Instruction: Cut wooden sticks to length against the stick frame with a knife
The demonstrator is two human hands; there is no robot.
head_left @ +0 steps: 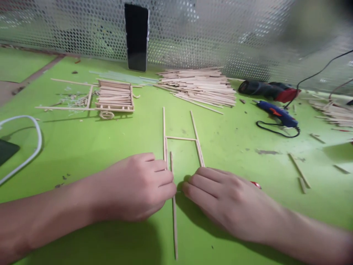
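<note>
On the green table lies a frame of thin wooden sticks (182, 138), two long side sticks joined by one crosspiece. My left hand (146, 187) is closed, its fingers curled over the frame's left side and around a loose wooden stick (174, 228). That stick points toward me, with its far end beside the frame. My right hand (220, 198) is closed over the near end of the frame's right side; its fingertips are tucked under and hidden. A small red item (256, 184) shows partly behind the right hand.
A small stick-built cart (115, 96) stands at back left, near a pile of sticks (198, 86). A phone (136, 38) leans on the perforated metal screen (176, 40). At right lie a blue glue gun (278, 113), a dark red-ended tool (264, 90) and stick pieces. A white cable (38, 136) curves at left.
</note>
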